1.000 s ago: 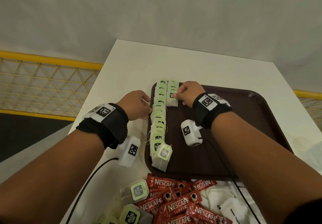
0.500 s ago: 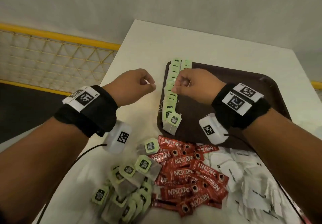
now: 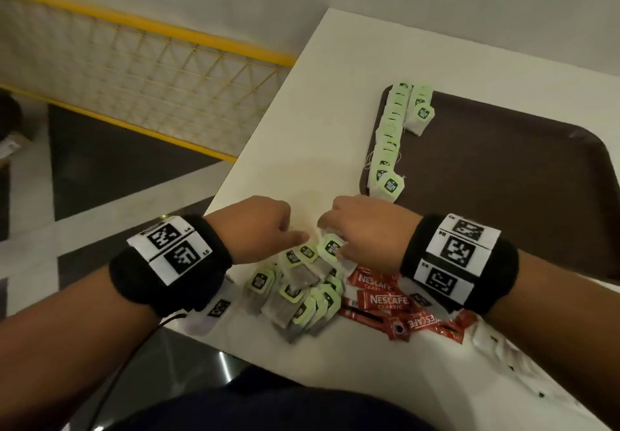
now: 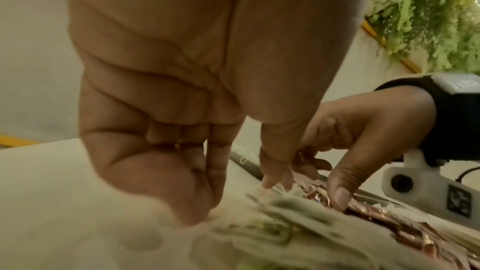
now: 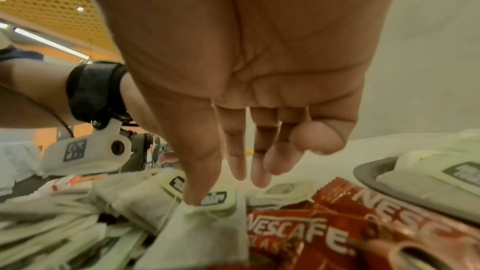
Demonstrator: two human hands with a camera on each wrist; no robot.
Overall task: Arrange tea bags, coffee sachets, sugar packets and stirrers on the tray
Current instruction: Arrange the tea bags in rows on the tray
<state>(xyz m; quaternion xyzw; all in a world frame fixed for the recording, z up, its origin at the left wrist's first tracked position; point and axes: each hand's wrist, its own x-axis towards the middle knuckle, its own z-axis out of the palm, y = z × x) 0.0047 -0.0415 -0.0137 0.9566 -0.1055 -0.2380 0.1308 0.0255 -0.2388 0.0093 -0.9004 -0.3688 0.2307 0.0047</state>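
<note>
While over soft papery tea bags (image 3: 295, 283): left hand (image 3: 258, 226) curled, empty; right hand (image 3: 365, 229) loosely spread, thumb on square green tag (image 5: 207, 198).

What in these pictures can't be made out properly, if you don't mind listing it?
- Stirrers: none can be made out in any view.
- White packets: head view, print too small to read; right forearm and frame edge cut them off.
- Left hand: its fingertips are hidden by its back in the head view and blurred in the left wrist view, so its grip is unclear.
- Loose tea bags: left wrist view, smeared by blur.
- Tray: head view, right edge cut off.
</note>
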